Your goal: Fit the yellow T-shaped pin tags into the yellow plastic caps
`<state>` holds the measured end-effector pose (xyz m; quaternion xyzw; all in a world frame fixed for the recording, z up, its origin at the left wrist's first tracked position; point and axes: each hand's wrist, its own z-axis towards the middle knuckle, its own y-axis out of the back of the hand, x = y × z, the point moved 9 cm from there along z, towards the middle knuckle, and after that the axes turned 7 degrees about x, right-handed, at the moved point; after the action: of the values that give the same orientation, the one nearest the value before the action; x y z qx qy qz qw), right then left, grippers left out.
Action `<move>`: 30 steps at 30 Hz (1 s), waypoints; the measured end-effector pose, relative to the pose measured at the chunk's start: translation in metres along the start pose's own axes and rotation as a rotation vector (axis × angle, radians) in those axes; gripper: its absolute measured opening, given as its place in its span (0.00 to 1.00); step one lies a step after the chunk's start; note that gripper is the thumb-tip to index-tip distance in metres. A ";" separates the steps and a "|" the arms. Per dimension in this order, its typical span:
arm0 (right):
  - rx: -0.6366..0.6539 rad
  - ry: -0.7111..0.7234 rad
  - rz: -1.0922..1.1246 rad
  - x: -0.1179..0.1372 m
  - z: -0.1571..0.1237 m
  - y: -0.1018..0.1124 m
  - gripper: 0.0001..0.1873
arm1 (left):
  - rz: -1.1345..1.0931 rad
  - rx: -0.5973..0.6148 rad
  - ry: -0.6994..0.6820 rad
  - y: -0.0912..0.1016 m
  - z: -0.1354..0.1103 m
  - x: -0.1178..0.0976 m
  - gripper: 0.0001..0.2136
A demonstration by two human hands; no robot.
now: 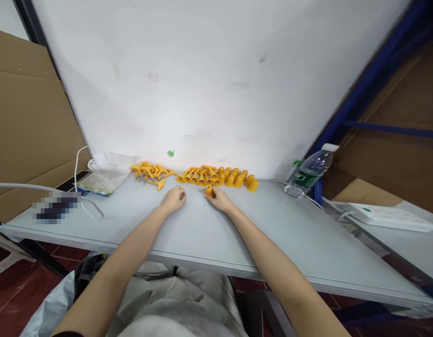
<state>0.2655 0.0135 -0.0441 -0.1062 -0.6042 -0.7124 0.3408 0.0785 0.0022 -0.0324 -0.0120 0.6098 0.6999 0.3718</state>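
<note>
Both my forearms reach across a grey table. My right hand pinches a small yellow plastic cap that stands on the tabletop. My left hand rests on the table a little to the left, fingers curled in; I cannot make out anything in it. Behind the hands, along the white wall, lies a row of several yellow caps and T-shaped pieces. A second heap of yellow T-shaped pieces with small metal chains lies to its left.
A clear plastic bag and a white cable lie at the back left. A water bottle lies on its side at the back right. A white power strip sits on a surface further right. Cardboard stands at left.
</note>
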 end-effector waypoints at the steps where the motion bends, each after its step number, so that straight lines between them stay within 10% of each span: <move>1: -0.004 0.000 -0.008 0.000 0.001 -0.001 0.09 | 0.017 -0.002 -0.004 -0.001 0.000 -0.001 0.06; 13: 0.001 -0.157 -0.168 0.007 0.013 -0.017 0.13 | 0.320 0.055 0.003 -0.005 -0.004 -0.019 0.09; 21: 0.040 -0.243 -0.206 0.013 0.023 -0.023 0.15 | 0.702 0.296 -0.227 0.006 0.013 -0.023 0.15; 27: 0.013 -0.256 -0.192 0.010 0.025 -0.023 0.16 | 0.599 0.306 0.408 0.050 0.034 0.055 0.20; 30: -0.014 -0.200 -0.191 0.013 0.023 -0.023 0.14 | 0.494 0.333 0.501 0.049 0.032 0.075 0.22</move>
<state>0.2356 0.0313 -0.0492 -0.1211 -0.6376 -0.7316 0.2089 0.0122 0.0688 -0.0185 0.0252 0.7714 0.6352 0.0286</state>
